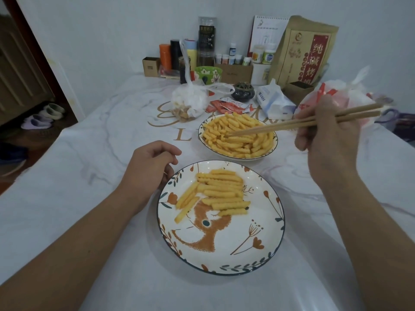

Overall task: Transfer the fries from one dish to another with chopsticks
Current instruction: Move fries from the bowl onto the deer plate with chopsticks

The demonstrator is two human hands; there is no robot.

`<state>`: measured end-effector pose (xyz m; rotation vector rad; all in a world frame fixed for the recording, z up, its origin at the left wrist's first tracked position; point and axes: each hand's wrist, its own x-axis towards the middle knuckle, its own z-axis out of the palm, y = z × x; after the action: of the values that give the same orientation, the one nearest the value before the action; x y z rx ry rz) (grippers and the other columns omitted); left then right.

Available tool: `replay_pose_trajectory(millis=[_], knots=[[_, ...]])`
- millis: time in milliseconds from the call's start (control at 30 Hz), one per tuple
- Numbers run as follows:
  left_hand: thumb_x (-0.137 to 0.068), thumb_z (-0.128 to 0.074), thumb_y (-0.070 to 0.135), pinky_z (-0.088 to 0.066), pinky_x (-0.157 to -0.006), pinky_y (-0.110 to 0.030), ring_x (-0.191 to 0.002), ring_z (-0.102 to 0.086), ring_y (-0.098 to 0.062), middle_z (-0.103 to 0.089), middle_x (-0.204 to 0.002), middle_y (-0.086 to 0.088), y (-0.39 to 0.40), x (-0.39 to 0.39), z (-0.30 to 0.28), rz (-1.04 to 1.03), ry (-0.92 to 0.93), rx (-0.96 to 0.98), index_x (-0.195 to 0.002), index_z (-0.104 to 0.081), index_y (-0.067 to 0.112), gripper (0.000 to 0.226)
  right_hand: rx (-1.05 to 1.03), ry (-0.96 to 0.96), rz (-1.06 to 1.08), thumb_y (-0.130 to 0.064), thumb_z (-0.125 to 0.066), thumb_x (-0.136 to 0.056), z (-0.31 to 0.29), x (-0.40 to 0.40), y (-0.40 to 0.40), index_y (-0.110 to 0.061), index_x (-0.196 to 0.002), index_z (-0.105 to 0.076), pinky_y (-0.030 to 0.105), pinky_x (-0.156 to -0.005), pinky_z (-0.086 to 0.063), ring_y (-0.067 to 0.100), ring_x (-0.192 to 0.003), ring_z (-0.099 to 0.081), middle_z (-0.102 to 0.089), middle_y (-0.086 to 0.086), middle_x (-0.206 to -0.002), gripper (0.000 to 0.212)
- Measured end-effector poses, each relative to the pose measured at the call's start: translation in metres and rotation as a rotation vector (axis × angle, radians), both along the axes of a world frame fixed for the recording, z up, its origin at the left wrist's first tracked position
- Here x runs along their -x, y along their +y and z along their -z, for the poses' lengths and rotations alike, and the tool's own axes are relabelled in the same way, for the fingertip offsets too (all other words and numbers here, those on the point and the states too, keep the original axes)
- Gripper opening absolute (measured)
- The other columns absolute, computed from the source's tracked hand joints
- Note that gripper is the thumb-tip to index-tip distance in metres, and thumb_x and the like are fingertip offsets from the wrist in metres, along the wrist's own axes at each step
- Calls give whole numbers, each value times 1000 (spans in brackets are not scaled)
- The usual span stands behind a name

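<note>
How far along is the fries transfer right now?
Done: a small batch of crinkle fries lies on the near deer-patterned plate. In hand: the right hand dips wooden chopsticks into the far plate's heap. Left: most fries.

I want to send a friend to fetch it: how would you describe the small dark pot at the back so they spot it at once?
Start at the far dish heaped with fries, then look just beyond its back rim. Between the knotted clear snack bag and the white tissue pack sits the pot: squat, round, glossy dark, with a pierced lid, the only dark round thing there.
</note>
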<state>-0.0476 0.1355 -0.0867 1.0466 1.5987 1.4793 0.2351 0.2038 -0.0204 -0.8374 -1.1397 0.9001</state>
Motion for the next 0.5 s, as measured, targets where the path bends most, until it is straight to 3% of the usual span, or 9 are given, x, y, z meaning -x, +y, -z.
replay_pose_trajectory(millis=[167, 233, 333, 433, 500], knots=[[-95, -50, -6, -36, -45, -25, -54, -51, -18, -64, -76, -3, 1, 0, -1, 7, -5, -5, -89, -74, 8, 28, -95, -148, -4, -28, -50, -107, 18, 24, -4, -10, -76, -64, 28, -41, -44, 17, -42, -53, -56, 1, -53, 38], [-95, -50, -5, -37, -45, -25, -55, -51, -18, -65, -75, -3, 1, 0, 0, 8, -1, -4, -89, -75, 9, 29, -151, -221, -13, -32, -51, -105, 22, 31, -5, -13, -76, -64, 32, -42, -48, 18, -42, -57, -59, 5, -53, 37], [-95, -51, -5, -38, -45, -26, -55, -52, -18, -65, -76, -3, 1, 0, 0, 10, 8, 1, -89, -75, 10, 29, -172, -325, -12, -37, -53, -104, 27, 41, -2, -3, -84, -65, 37, -46, -53, 21, -46, -62, -61, 14, -60, 42], [-95, -50, -5, -39, -44, -24, -54, -52, -17, -65, -77, -3, 0, 0, -1, 10, 10, 2, -89, -75, 10, 29, -164, -341, -28, -37, -54, -104, 26, 48, 0, -1, -86, -64, 42, -49, -55, 23, -47, -61, -59, 12, -58, 42], [-94, -51, -5, -39, -44, -24, -54, -52, -17, -65, -77, -4, 0, 0, -2, 4, 5, 3, -88, -75, 10, 29, -140, -331, -32, -34, -53, -105, 24, 48, -1, -2, -83, -63, 36, -48, -52, 24, -48, -59, -57, 18, -60, 40]])
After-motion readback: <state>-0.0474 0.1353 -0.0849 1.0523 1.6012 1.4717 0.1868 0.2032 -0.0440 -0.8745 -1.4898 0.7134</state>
